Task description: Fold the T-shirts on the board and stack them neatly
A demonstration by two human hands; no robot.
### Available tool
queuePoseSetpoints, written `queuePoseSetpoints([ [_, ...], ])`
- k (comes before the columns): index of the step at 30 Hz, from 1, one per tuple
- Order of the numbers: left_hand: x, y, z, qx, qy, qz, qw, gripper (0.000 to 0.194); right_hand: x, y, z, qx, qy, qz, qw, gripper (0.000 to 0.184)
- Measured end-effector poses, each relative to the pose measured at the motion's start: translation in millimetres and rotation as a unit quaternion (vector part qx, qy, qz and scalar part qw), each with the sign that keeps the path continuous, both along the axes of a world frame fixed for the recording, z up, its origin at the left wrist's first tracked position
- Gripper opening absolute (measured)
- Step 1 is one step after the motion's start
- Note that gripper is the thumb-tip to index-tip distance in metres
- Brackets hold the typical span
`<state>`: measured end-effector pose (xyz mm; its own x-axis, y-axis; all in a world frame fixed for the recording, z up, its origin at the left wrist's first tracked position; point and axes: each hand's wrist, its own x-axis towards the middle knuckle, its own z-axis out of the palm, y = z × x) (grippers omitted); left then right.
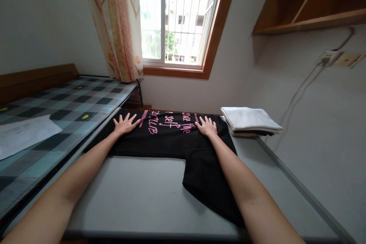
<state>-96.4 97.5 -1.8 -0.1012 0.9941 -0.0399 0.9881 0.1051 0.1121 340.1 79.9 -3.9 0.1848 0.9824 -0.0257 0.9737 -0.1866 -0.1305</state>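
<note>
A black T-shirt (160, 145) with pink lettering lies sideways across the grey tabletop (143, 194). One sleeve spreads toward me at the right, and the far part of the shirt reaches the table's back edge. My left hand (125, 125) rests flat on the shirt's left end, fingers spread. Flat on the right part, beside the lettering, is my right hand (207, 126), its fingers also apart. Neither hand grips the cloth. Just right of the shirt sits a stack of folded clothes (248, 120), white on top with black and beige layers below.
A bed with a checked mattress (100, 99) adjoins the table's left side, with white paper (28, 133) on it. Behind are a curtain (122, 26) and a barred window (183, 19). A wooden shelf (309, 23) and a wall socket (328, 58) with cables are at right.
</note>
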Motion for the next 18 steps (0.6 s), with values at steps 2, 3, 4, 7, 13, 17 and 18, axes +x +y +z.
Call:
queuePoseSetpoints([
  [2, -4, -7, -1.6, 0.01, -0.006, -0.008, 1.0, 0.082, 0, -9, -1.7, 0.014, 0.008, 0.006, 1.0, 0.072],
  [3, -5, -11, -2.6, 0.02, -0.012, -0.013, 1.0, 0.08, 0, -14, -2.5, 0.017, 0.012, 0.007, 1.0, 0.072],
  [4, -6, -14, -3.7, 0.031, -0.021, -0.018, 0.999, 0.078, -1, -18, -3.1, 0.021, 0.016, 0.007, 1.0, 0.071],
  [7, -6, -26, -5.2, 0.078, -0.033, -0.023, 0.996, 0.071, -2, -29, -2.6, 0.053, 0.032, 0.004, 0.998, 0.066],
  [13, -2, -49, 3.8, 0.184, 0.032, -0.023, 0.982, 0.057, 5, -44, 4.2, 0.174, 0.022, -0.076, 0.982, 0.055],
  [17, -7, -51, 5.8, 0.127, 0.026, 0.026, 0.991, 0.066, 17, -46, 3.5, 0.101, 0.008, -0.106, 0.989, 0.063],
  [18, -8, -50, 4.3, 0.099, 0.021, 0.033, 0.994, 0.069, 19, -45, 2.4, 0.075, 0.008, -0.104, 0.992, 0.066],
])
